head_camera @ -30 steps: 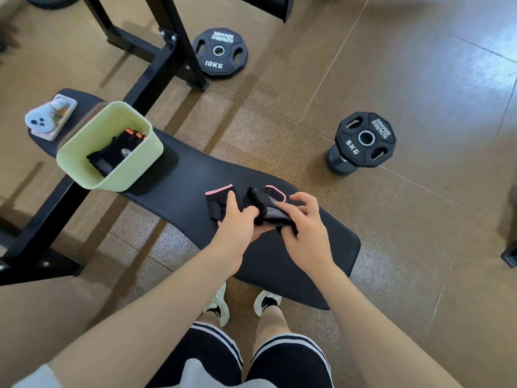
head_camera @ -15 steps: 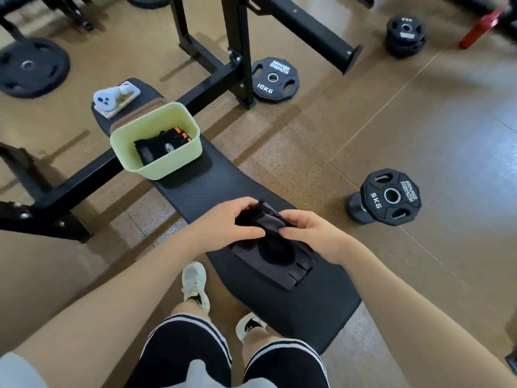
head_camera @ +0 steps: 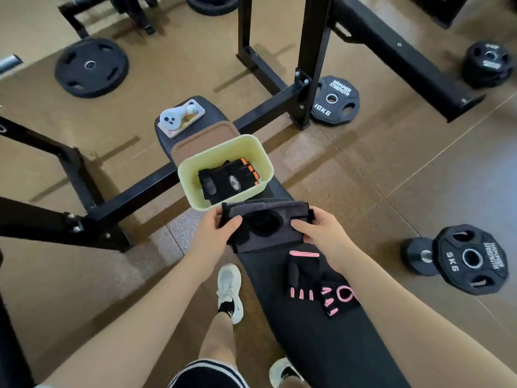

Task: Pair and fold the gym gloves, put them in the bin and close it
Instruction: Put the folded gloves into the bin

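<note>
We hold the folded grey gloves (head_camera: 265, 228) with both hands, the left hand (head_camera: 215, 233) pinching 1 end and the right hand (head_camera: 316, 229) the other, fingers clamped on the fabric so the fold cannot spring open. The bundle hangs just at the near rim of the green bin (head_camera: 223, 161), which stands open on the bench (head_camera: 321, 345) with 1 orange-trimmed pair (head_camera: 228, 180) already inside. The brown lid (head_camera: 204, 138) waits behind it; the pink-trimmed gloves (head_camera: 316, 281) lie unfolded beside our right wrist.
</note>
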Demonstrator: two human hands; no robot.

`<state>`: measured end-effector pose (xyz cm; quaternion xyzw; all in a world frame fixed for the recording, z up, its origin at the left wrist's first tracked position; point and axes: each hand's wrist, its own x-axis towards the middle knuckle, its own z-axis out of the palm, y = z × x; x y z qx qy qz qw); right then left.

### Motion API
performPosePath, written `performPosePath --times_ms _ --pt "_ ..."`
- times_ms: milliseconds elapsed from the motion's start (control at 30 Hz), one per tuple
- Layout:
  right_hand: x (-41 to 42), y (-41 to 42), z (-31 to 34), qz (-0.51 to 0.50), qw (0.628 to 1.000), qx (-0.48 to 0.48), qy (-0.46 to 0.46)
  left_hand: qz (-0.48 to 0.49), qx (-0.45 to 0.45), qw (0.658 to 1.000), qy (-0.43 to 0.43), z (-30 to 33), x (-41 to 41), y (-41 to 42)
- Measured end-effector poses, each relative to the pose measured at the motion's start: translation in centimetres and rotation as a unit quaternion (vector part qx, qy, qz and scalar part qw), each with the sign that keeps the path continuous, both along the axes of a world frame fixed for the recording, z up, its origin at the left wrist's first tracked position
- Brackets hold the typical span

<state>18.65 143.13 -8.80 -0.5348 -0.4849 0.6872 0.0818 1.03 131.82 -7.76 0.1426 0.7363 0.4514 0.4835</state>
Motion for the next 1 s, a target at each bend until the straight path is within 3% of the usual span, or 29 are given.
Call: performPosePath --times_ms 267,500,633,800,1000 --pt "-15.7 5.5 -7.5 0.019 0.992 0.059 -0.112 -0.037 -0.155 0.984 0.074 -6.3 -13.6 6.1" --pt "-20.3 7.9 -12.6 0.081 0.971 0.074 -0.213 -0.169 -0.226 0.951 0.128 -12.4 -17.2 9.5" --pt "-19.3 7.9 -12.5 0.075 0.969 0.088 -0.217 -0.209 -0.232 0.934 0.177 -13.5 -16.3 9.6" --pt "-13.7 6.7 -9.7 0.080 0.957 0.145 -0.239 -0.324 -0.100 0.905 0.258 -11.5 -12.6 9.5" --pt "-1.2 2.1 -8.0 0.029 0.941 0.033 -0.335 -0.436 -0.095 0.886 0.131 -9.1 -5.1 9.7"
